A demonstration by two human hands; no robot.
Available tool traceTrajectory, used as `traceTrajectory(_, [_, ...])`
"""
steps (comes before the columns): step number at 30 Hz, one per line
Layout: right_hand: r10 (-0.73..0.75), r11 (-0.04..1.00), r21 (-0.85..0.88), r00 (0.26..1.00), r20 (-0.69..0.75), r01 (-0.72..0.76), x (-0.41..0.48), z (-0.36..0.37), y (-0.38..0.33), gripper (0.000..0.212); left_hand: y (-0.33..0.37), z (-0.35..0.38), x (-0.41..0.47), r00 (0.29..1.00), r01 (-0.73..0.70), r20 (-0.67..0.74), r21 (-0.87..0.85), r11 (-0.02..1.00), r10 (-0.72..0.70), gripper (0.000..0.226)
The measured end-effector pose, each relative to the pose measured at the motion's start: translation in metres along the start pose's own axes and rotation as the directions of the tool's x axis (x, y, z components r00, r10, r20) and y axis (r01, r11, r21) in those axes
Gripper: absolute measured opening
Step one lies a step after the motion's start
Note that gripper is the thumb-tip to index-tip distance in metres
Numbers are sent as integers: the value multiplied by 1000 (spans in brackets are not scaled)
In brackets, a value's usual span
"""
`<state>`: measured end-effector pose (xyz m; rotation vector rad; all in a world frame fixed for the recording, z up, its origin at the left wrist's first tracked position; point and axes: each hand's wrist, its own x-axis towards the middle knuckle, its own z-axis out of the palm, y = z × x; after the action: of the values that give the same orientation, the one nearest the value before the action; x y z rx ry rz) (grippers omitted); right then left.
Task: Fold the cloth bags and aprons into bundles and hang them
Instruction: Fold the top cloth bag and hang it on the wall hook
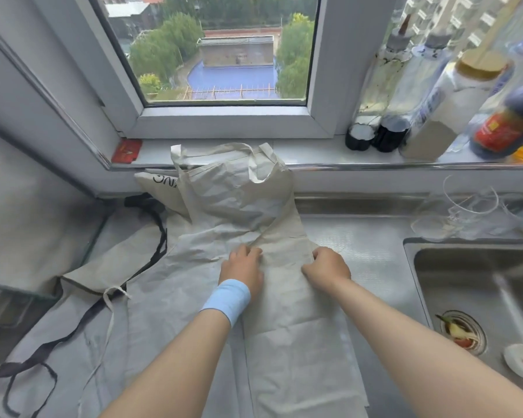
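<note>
- A grey apron [163, 312] with black straps lies spread over the left of the surface.
- A beige cloth bag [239, 200] lies on it, handles up at the windowsill.
- Left hand [243, 268]: fingers curled, pinching a crease at the bag's middle.
- Right hand [326, 267]: fingers curled round the bag's right edge.
- A steel sink [417, 285] sits beyond.

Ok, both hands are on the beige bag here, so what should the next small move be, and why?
Probably pull the right edge across toward the left hand to finish the lengthwise fold. The right hand pinches the cloth bag at its right edge, the left grips it by a crease, and the bag lies long and wrinkled, not yet bundled.
</note>
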<state>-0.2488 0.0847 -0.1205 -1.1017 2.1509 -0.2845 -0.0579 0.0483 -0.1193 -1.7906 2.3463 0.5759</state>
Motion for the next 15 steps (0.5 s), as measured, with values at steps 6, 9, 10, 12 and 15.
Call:
traceTrajectory(6, [-89,991,63,939,-333,116,6,-20,-12,24,-9,13,-24,985,158,-72,34,987,-156,66])
traceTrajectory(9, [-392,912,-273,846,-363,305,2,-3,-9,63,-19,21,-16,970,151,188,24,988,-153,83])
traceTrajectory(10, [-515,839,-377,794,-323,392,-2,6,-8,69,-22,21,-9,967,133,215,36,990,-138,85])
traceTrajectory(12, [-667,693,-452,737,-106,562,-11,25,-7,71,-29,14,5,967,99,233,42,994,-106,85])
traceTrajectory(15, [-605,594,-447,738,300,669,-26,54,-13,74,-42,1,20,970,67,232,32,997,-72,82])
